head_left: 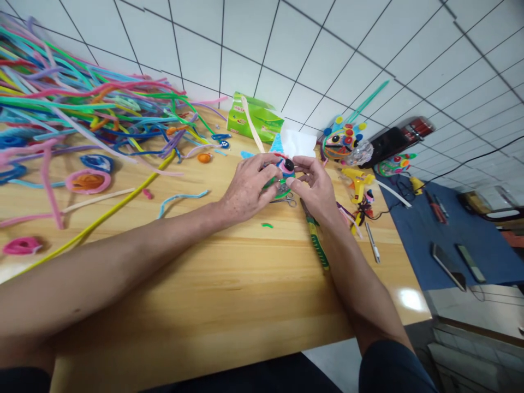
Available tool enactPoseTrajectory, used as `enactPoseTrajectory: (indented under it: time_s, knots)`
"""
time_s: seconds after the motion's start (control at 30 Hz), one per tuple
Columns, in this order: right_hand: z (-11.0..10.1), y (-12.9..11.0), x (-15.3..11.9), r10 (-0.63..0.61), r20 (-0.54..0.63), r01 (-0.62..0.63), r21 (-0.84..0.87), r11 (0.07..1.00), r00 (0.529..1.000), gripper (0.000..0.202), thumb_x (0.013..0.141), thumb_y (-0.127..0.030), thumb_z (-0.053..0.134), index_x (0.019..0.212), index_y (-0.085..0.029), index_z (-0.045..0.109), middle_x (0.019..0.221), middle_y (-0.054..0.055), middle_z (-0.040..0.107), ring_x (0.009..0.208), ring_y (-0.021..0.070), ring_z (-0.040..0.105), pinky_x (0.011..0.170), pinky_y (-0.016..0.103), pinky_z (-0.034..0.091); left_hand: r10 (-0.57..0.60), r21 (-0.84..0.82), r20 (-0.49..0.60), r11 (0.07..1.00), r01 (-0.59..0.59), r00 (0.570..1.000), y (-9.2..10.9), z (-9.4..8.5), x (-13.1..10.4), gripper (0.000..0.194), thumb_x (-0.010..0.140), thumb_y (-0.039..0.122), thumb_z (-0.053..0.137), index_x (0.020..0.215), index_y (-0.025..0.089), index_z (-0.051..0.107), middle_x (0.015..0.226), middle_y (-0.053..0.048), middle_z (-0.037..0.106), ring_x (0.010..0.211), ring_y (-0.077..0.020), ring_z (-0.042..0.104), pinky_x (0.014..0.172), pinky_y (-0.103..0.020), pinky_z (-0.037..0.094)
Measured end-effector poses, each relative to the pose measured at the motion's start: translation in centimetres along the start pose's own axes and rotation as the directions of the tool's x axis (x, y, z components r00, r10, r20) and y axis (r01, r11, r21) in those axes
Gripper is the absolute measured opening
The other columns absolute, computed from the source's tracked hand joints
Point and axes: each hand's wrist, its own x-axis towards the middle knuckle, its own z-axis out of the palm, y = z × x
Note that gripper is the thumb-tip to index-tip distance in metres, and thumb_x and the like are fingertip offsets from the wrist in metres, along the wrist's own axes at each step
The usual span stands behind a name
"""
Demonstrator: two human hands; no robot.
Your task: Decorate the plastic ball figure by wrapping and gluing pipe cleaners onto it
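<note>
A small colourful craft piece (pixel 287 170) with pink, black, blue and green parts is between my hands over the wooden table. My left hand (pixel 256 184) has its fingers closed round the piece from the left side. My right hand (pixel 313 184) touches it from the right, thumb and index finger bent in close to its green part. The fingers partly cover the piece. Just below it lie small scissors (pixel 290 200), and a green-handled tool (pixel 317 243) rests beside my right forearm. A short green scrap (pixel 267 225) lies on the table in front of my hands.
Many fuzzy coloured stems (pixel 102 109) are heaped at the left. A green tissue pack (pixel 254 119) stands near the tiled wall. Towards the right are a decorated figure (pixel 341 139), a yellow glue gun (pixel 358 183), a pen (pixel 372 243) and a phone (pixel 448 266) on a blue surface.
</note>
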Motion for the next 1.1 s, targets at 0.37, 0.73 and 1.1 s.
enactPoseTrajectory:
  time_s: [0.37, 0.73, 1.1]
  knots:
    - [0.4, 0.5, -0.4, -0.180, -0.059, 0.171, -0.134, 0.976, 0.982, 0.043, 0.092, -0.042, 0.080, 0.133, -0.030, 0.073, 0.131, 0.007, 0.082, 0.121, 0.0306, 0.075, 0.097, 0.048, 0.062, 0.020, 0.018, -0.032, 1.000, -0.020, 0.999, 0.0, 0.3, 0.0, 0.012, 0.111, 0.026, 0.063, 0.117, 0.023, 0.072, 0.154, -0.014, 0.073, 0.147, -0.0312, 0.067, 0.122, -0.052, 0.054]
    - [0.5, 1.4, -0.3, -0.178, -0.053, 0.173, -0.082, 0.981, 0.983, 0.042, 0.096, -0.048, 0.083, 0.132, -0.031, 0.073, 0.135, 0.007, 0.081, 0.123, 0.0305, 0.076, 0.095, 0.048, 0.062, 0.001, -0.013, -0.028, 1.000, -0.002, 1.000, 0.2, 0.3, 0.0, 0.012, 0.107, 0.023, 0.063, 0.114, 0.024, 0.073, 0.155, -0.013, 0.073, 0.147, -0.0317, 0.067, 0.122, -0.053, 0.053]
    - [1.0, 1.2, -0.4, -0.172, -0.089, 0.161, -0.119, 0.980, 0.981, 0.042, 0.097, -0.054, 0.080, 0.130, -0.030, 0.073, 0.131, 0.007, 0.083, 0.118, 0.0297, 0.077, 0.094, 0.047, 0.062, -0.011, -0.033, 0.071, 0.999, 0.013, 0.997, 0.2, -0.3, 0.0, 0.028, 0.097, 0.021, 0.065, 0.125, 0.025, 0.069, 0.164, -0.014, 0.067, 0.156, -0.0350, 0.060, 0.131, -0.058, 0.047]
